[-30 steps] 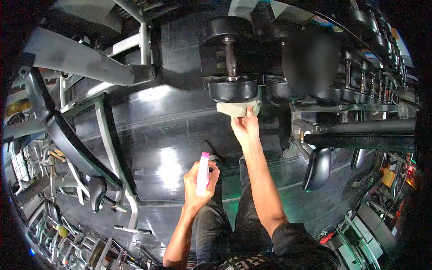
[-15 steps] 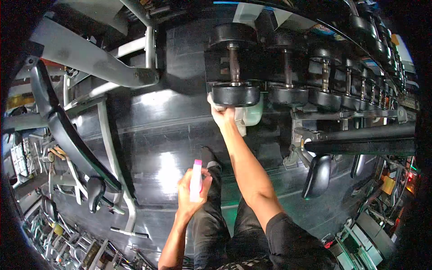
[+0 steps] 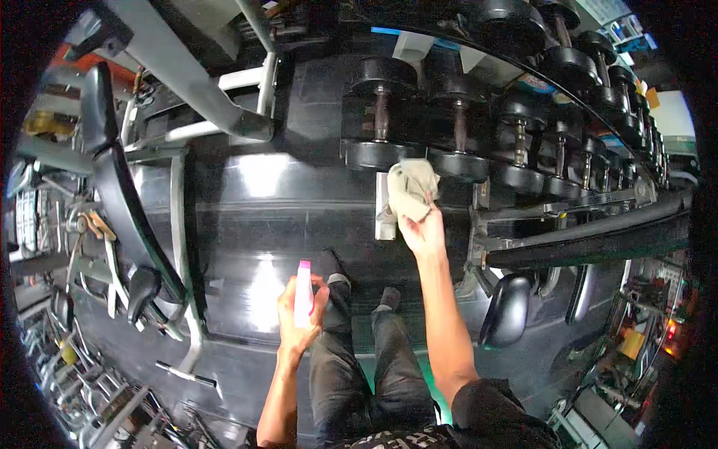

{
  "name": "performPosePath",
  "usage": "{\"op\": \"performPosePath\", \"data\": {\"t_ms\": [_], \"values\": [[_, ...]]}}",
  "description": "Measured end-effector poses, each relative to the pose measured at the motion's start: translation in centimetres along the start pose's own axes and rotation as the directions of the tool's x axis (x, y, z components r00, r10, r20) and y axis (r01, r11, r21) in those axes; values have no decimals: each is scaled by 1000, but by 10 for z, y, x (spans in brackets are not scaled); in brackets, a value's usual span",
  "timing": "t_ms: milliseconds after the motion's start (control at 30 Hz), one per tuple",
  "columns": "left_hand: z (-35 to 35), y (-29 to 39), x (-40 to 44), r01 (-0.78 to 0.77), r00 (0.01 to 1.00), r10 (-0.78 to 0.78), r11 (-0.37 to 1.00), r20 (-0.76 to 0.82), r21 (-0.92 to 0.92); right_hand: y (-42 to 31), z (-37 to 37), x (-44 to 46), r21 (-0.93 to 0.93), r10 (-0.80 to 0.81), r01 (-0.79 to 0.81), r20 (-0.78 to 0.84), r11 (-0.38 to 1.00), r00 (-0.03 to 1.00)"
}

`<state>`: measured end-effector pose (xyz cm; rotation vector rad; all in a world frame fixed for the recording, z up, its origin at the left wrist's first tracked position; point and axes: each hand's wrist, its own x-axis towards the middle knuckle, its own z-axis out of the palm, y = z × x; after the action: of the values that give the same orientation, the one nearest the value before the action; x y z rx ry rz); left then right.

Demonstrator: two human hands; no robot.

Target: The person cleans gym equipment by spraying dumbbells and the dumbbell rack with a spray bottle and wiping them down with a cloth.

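Note:
My right hand [image 3: 423, 233] is closed on a bunched cream cloth [image 3: 413, 187]. The cloth is in front of the near heads of the first black dumbbell [image 3: 380, 156] and the second dumbbell [image 3: 460, 166], overlapping their edges in view; whether it touches them I cannot tell. Lower down, my left hand [image 3: 290, 322] grips a white spray bottle [image 3: 304, 295] with a pink tip, seen from above. It is held over the floor, in front of my left leg.
A rack of several dumbbells [image 3: 519, 176] runs along a mirror toward the right. Grey machine frames and a long black padded bench [image 3: 131, 217] stand at the left. Below the rack is a black pad [image 3: 506, 310]. My feet are on the dark floor [image 3: 239, 224].
My right hand has moved away from the first dumbbell's left side toward the right, and the cloth now shows fully. My left hand keeps its hold on the spray bottle. The view has shifted slightly.

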<state>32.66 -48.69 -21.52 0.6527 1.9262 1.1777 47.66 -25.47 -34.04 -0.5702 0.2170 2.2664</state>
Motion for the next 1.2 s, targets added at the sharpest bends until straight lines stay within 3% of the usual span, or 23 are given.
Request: {"op": "performPosePath", "data": {"t_ms": [33, 100, 167, 233, 300, 400, 433, 600, 633, 767, 867, 967, 1033, 1100, 1200], "values": [[6, 3, -10, -8, 1000, 7, 999, -15, -34, -3, 13, -18, -88, -15, 5, -111, 996, 994], [24, 17, -32, -53, 998, 51, 997, -34, -54, -3, 32, -58, -230, -48, 5, -182, 973, 982], [41, 24, -61, -98, 994, 97, 995, -40, -21, -14, 19, -95, -253, -9, -25, -134, 967, 991], [60, 17, -89, -131, 990, 129, 990, -49, -54, -28, 12, -136, -228, 65, -80, -73, 970, 995], [74, 30, -118, 27, 999, -30, 986, -18, -162, -41, 14, -180, -169, 98, -114, -99, 979, 990], [84, 41, -160, -36, 999, 33, 991, -24, -133, -59, 6, -240, -126, 62, -82, -156, 989, 986], [85, 46, -172, -54, 998, 51, 995, -31, -90, -66, 4, -257, -8, 97, -100, -200, 995, 975], [94, 97, -225, -102, 994, 97, 985, -45, -138, -94, 6, -334, 45, -6, 12, -126, 999, 992], [96, 104, -233, -83, 997, 81, 981, -20, -174, -99, 17, -345, 38, -17, 19, -54, 999, 998], [105, 122, -254, -58, 998, 66, 969, 23, -241, -117, 58, -389, 23, -38, 39, -36, 999, 999], [110, 141, -264, -141, 989, 150, 960, 19, -241, -131, 69, -408, -28, 5, -2, 95, 1000, 995], [116, 163, -275, -162, 985, 170, 942, 1, -294, -144, 84, -423, -113, -89, 100, 105, 989, 991], [117, 176, -278, -294, 955, 297, 924, -28, -245, -154, 93, -432, -107, -79, 91, 106, 990, 991], [114, 191, -279, -314, 947, 320, 936, 14, -159, -161, 93, -437, -129, -132, 148, 124, 981, 983], [114, 198, -275, -351, 934, 356, 915, -7, -198, -169, 99, -448, -60, -141, 147, 105, 987, 985]]}}
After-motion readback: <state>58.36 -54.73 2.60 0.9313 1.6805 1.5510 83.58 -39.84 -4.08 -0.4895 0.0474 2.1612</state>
